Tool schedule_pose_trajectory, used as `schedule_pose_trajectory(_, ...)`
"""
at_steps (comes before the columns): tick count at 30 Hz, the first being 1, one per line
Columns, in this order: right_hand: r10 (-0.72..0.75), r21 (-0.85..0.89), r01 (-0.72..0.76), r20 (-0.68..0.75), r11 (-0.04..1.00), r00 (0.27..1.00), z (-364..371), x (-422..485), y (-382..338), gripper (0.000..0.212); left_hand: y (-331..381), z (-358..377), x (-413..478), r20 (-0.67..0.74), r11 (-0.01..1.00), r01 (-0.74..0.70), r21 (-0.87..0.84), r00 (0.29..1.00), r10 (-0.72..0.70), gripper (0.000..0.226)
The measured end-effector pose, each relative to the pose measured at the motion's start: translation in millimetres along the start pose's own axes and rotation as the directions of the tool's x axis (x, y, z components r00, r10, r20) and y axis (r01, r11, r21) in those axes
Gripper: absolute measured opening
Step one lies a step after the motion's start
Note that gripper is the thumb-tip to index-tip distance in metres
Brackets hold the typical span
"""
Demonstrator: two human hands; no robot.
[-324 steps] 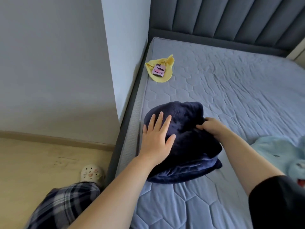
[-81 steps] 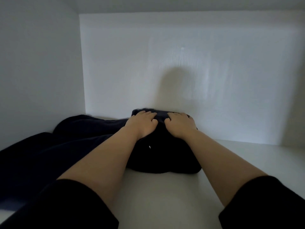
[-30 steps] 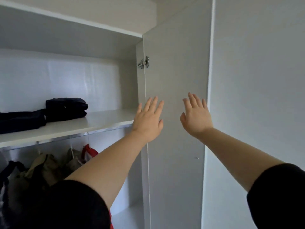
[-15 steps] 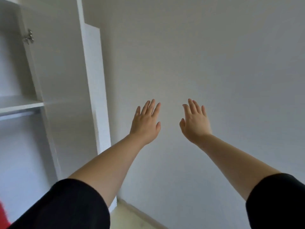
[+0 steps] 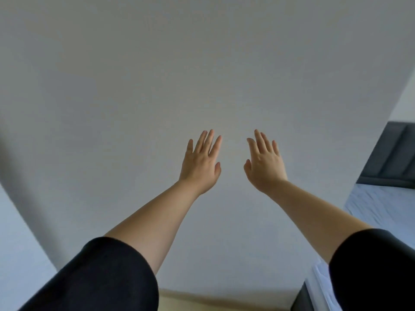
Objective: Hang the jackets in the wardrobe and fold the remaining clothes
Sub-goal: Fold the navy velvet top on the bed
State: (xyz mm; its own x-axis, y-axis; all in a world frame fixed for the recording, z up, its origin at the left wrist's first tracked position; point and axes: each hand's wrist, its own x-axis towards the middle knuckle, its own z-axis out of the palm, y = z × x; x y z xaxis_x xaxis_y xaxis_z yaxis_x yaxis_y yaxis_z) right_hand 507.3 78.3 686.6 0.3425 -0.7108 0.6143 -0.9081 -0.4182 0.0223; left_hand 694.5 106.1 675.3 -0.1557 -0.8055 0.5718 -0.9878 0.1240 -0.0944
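Gone is the white wardrobe; we now face a plain pale wall (image 5: 202,63) left of the grey-blue quilted bed (image 5: 386,205). Our left hand (image 5: 201,163) and right hand (image 5: 265,168) spread apart, empty; remaining clothes are unseen.

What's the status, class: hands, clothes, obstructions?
Left hand open, empty. Right hand open, empty. No clothes in view; bed at right. Plain wall ahead.
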Motion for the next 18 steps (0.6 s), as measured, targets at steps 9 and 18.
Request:
schedule_pose_trajectory(9, -0.083, -0.115, 0.092, 0.077, 0.989, 0.994, 72.2, 30.3, 118.5, 0.065, 77.9, 121.4, 94.7, -0.008, 0.994, -0.065, -0.083, 0.998, 0.065, 0.07)
schedule_pose_trajectory(18, -0.162, 0.0, 0.162, 0.05, 0.987, 0.985, 123.5, 14.9, 214.1, 0.068, 152.6, 185.6, 112.5, 0.003, 0.989, 0.024, -0.146, 1.0, -0.024, 0.072)
